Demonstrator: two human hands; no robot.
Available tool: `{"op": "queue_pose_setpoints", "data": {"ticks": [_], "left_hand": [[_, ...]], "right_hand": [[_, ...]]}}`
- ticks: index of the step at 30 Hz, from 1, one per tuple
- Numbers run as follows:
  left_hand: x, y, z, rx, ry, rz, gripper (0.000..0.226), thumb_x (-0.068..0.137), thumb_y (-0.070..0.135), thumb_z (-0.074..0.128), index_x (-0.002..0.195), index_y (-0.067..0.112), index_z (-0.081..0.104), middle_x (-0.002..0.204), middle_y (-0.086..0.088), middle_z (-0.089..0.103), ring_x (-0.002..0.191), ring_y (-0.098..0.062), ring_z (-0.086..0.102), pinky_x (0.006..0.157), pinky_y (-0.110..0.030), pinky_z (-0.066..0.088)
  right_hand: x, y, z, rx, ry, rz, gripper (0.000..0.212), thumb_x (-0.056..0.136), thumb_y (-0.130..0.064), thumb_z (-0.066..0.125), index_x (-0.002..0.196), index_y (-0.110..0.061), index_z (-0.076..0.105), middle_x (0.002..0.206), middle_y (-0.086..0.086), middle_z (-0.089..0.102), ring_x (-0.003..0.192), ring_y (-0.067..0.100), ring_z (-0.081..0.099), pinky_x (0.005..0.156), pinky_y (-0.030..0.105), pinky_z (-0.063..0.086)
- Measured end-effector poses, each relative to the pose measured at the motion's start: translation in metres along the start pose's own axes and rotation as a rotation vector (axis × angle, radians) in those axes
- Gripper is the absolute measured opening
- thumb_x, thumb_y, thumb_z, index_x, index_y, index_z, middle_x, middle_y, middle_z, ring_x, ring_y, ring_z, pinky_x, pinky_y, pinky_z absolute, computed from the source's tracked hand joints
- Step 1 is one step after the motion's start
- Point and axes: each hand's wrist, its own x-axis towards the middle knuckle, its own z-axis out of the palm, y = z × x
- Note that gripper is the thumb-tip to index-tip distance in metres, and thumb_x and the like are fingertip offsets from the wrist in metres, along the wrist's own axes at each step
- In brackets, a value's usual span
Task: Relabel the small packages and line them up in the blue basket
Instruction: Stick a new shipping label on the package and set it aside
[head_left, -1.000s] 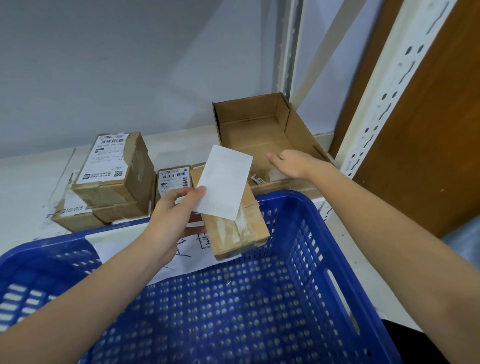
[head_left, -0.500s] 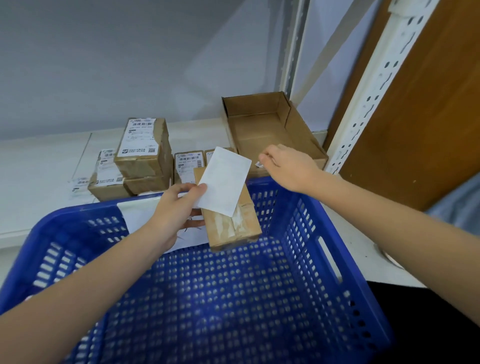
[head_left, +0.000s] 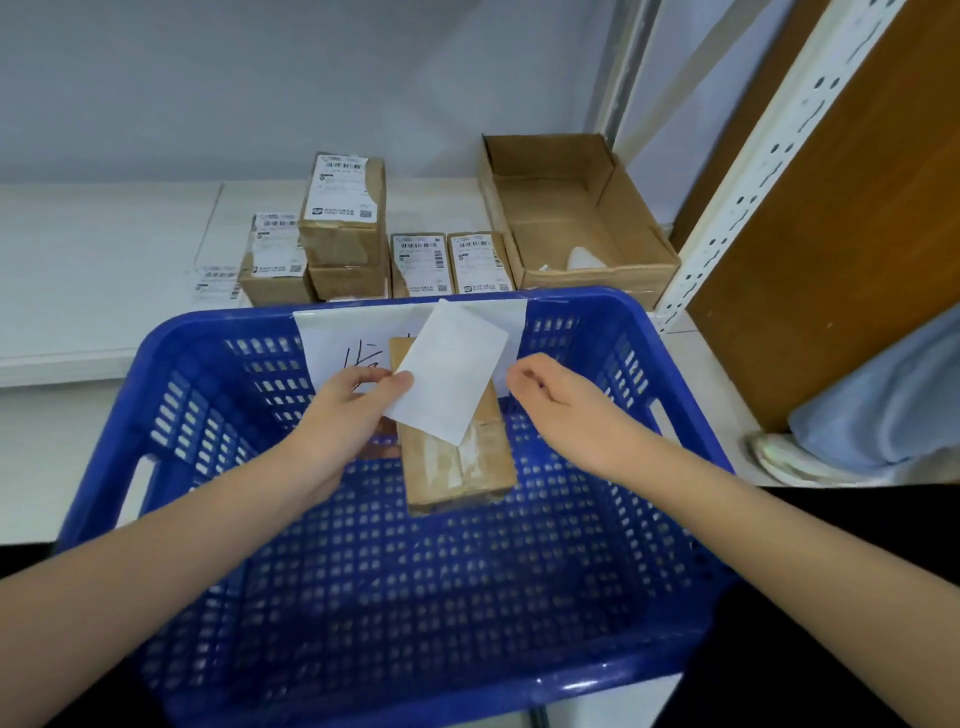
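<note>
- On the white shelf (head_left: 104, 291) behind the basket, we are seeing four small brown cardboard packages with printed labels: a leaning stack of three packages (head_left: 332, 228) at the left, then two flat labelled packages (head_left: 449, 262) side by side. If we are bumping the basket's far rim against that stack, it is likely toppling.
- Our left hand (head_left: 343, 415) is holding a small brown taped cardboard package (head_left: 457, 457) above the floor of the blue perforated plastic basket (head_left: 363, 597), with the thumb pinching a blank white rectangular label (head_left: 449, 371) against it by one corner. With the label hanging tilted and loose, we are risking it curling onto itself, sticking crooked or creasing, and the package could be slipping from so shallow a hold.
- A white paper sign with handwriting (head_left: 332, 338) is draped over the far rim; a loose sticky label could be catching on it.
- Our right hand (head_left: 550, 400) is hovering just beside the label, fingers loosely curled and holding nothing. Grabbing the sticky face carelessly would be spoiling the adhesive.
- The open brown cardboard tray (head_left: 644, 249) is sitting at the right, well apart from our hands.
</note>
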Motion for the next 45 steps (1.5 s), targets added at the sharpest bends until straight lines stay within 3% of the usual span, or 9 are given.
{"op": "queue_pose_setpoints", "data": {"ticks": [4, 8, 15, 25, 30, 34, 37, 41, 45], "left_hand": [[-0.011, -0.01, -0.012, -0.03, 0.009, -0.004, 0.035, 0.094, 0.033, 0.059, 0.122, 0.013, 0.055, 0.103, -0.003, 0.065, 0.08, -0.016, 0.065, 0.05, -0.022, 0.053], [-0.016, -0.012, -0.014, -0.059, 0.027, 0.008, 0.034, 0.094, 0.032, 0.059, 0.123, 0.014, 0.055, 0.104, -0.002, 0.065, 0.078, -0.014, 0.065, 0.052, -0.021, 0.054], [-0.014, -0.006, -0.023, -0.071, 0.041, 0.051, 0.031, 0.092, 0.032, 0.061, 0.12, 0.019, 0.058, 0.097, 0.002, 0.069, 0.08, -0.012, 0.067, 0.063, -0.026, 0.055], [-0.007, 0.007, -0.024, -0.149, 0.046, 0.034, 0.023, 0.092, 0.033, 0.061, 0.113, 0.025, 0.058, 0.098, 0.005, 0.067, 0.075, -0.008, 0.067, 0.057, -0.022, 0.055], [-0.007, 0.012, -0.022, -0.172, 0.044, 0.043, 0.015, 0.091, 0.029, 0.062, 0.105, 0.025, 0.062, 0.099, 0.002, 0.067, 0.076, -0.008, 0.066, 0.056, -0.02, 0.054], [-0.006, 0.015, -0.022, -0.144, 0.06, 0.063, 0.017, 0.092, 0.029, 0.061, 0.104, 0.018, 0.066, 0.101, 0.001, 0.068, 0.084, -0.008, 0.068, 0.064, -0.024, 0.057], [-0.005, 0.017, -0.025, -0.116, 0.107, 0.102, 0.017, 0.093, 0.027, 0.061, 0.099, 0.014, 0.068, 0.101, 0.001, 0.068, 0.095, -0.011, 0.065, 0.074, -0.026, 0.058], [-0.007, 0.021, -0.028, -0.08, 0.162, 0.208, 0.012, 0.093, 0.023, 0.061, 0.085, 0.016, 0.066, 0.09, 0.003, 0.068, 0.09, -0.01, 0.064, 0.085, -0.029, 0.056], [-0.013, 0.027, -0.027, 0.042, 0.23, 0.382, 0.016, 0.091, 0.02, 0.063, 0.076, 0.021, 0.061, 0.072, 0.012, 0.063, 0.074, -0.005, 0.057, 0.068, -0.014, 0.047]], "right_hand": [[-0.015, -0.006, 0.029, 0.15, -0.024, 0.004, 0.028, 0.1, -0.034, 0.039, 0.112, -0.011, 0.05, 0.086, 0.002, 0.055, 0.068, 0.01, 0.046, 0.064, 0.023, 0.04], [-0.015, -0.003, 0.044, 0.339, -0.033, 0.047, 0.029, 0.097, -0.035, 0.048, 0.121, -0.019, 0.044, 0.111, -0.013, 0.055, 0.102, 0.004, 0.056, 0.087, 0.026, 0.048], [-0.006, -0.003, 0.047, 0.62, 0.042, 0.057, 0.013, 0.095, -0.027, 0.051, 0.108, -0.031, 0.05, 0.118, -0.012, 0.057, 0.091, -0.008, 0.061, 0.069, 0.015, 0.052], [-0.001, -0.002, 0.047, 0.626, 0.097, -0.055, 0.031, 0.091, -0.017, 0.061, 0.115, -0.031, 0.046, 0.128, -0.013, 0.054, 0.107, 0.013, 0.062, 0.091, 0.04, 0.053], [-0.001, -0.002, 0.042, 0.639, 0.128, -0.085, 0.033, 0.091, -0.016, 0.059, 0.111, -0.04, 0.047, 0.127, -0.013, 0.053, 0.104, 0.01, 0.062, 0.083, 0.033, 0.056], [-0.002, -0.001, 0.04, 0.578, 0.155, -0.077, 0.024, 0.094, -0.016, 0.055, 0.112, -0.032, 0.053, 0.126, -0.012, 0.053, 0.099, 0.002, 0.06, 0.071, 0.019, 0.053], [0.0, 0.001, 0.039, 0.509, 0.183, -0.04, 0.02, 0.096, -0.018, 0.053, 0.1, -0.035, 0.062, 0.121, -0.009, 0.054, 0.102, 0.006, 0.058, 0.079, 0.022, 0.051], [0.003, -0.001, 0.039, 0.423, 0.219, 0.018, 0.024, 0.096, -0.019, 0.051, 0.091, -0.038, 0.065, 0.116, -0.015, 0.05, 0.104, -0.001, 0.05, 0.09, 0.015, 0.042], [0.006, -0.001, 0.04, 0.416, 0.227, 0.063, 0.023, 0.095, -0.019, 0.052, 0.091, -0.037, 0.067, 0.117, -0.011, 0.05, 0.1, -0.006, 0.048, 0.075, -0.003, 0.036]]}}
